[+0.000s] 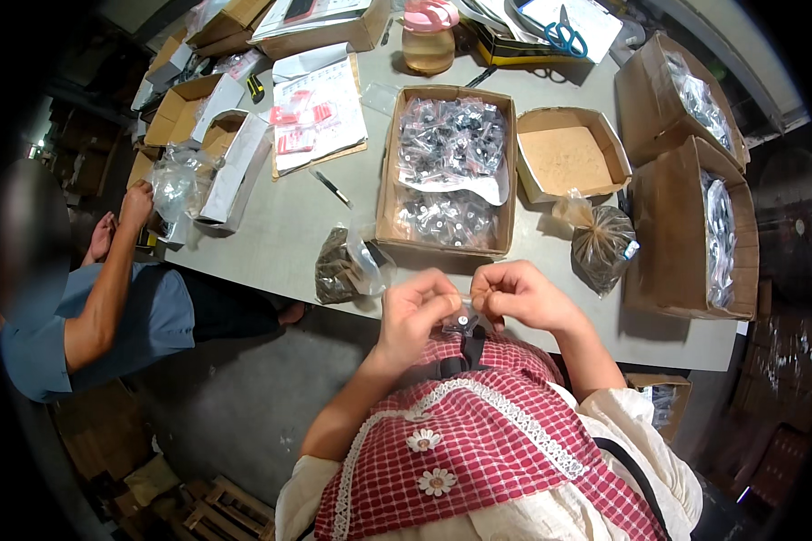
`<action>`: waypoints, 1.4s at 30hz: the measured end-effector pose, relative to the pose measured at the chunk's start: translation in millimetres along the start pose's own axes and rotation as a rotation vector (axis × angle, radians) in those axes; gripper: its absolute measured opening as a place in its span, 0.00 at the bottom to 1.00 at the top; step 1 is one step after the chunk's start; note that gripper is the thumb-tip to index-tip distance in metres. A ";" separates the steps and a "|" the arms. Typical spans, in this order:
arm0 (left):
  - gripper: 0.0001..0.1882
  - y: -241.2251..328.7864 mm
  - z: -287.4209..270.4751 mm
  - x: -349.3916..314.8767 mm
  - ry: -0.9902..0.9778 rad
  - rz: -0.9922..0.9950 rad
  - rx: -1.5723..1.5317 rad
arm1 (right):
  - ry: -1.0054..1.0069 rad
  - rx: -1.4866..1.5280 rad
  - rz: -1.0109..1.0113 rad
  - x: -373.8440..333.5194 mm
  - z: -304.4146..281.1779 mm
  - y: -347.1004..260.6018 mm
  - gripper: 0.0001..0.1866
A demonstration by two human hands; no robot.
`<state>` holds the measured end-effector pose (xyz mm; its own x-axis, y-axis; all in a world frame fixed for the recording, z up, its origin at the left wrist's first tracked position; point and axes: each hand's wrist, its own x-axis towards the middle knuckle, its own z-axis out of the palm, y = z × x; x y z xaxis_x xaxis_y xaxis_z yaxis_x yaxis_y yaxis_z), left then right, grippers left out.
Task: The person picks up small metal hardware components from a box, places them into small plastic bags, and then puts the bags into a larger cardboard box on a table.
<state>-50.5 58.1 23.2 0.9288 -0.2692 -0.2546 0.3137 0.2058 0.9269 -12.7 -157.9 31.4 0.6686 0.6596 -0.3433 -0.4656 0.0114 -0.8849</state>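
Note:
At the table's near edge, my left hand (417, 314) and my right hand (525, 294) pinch the upper edge of a small clear plastic bag (461, 323) between thumbs and fingertips. Dark contents and a white round spot show in the bag; their kind is too small to tell. Just beyond my hands stands an open cardboard box (382, 212) filled with similar small bags (451, 135). Left of my left hand lies an opened plastic bag of small dark pieces (338, 269). A tied clear bag of brownish pieces (604, 248) sits right of my right hand.
A shallow cardboard tray (568, 158) and tall boxes (677, 234) of packets stand on the right. Farther back are a pink-lidded jar (429, 45), blue scissors (565, 38) and a clipboard with papers (320, 117). At left, a co-worker's hand (137, 204) touches a clear bag.

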 end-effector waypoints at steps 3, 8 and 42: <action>0.05 -1.8 -3.4 4.7 -0.023 -0.064 -0.143 | 0.030 0.060 0.013 1.6 -0.4 -2.6 0.06; 0.08 5.4 -6.1 6.6 0.000 -0.103 -0.223 | 0.121 0.156 -0.103 5.1 5.3 -3.5 0.08; 0.50 -45.0 -121.3 30.7 0.360 0.331 1.366 | 0.073 -1.287 -0.629 78.2 11.9 87.1 0.10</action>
<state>-12.3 154.7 -59.7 0.9828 -0.0997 0.1556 -0.1591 -0.8850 0.4376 -7.8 -96.3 -68.8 0.6088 0.7607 0.2252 0.7263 -0.4201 -0.5441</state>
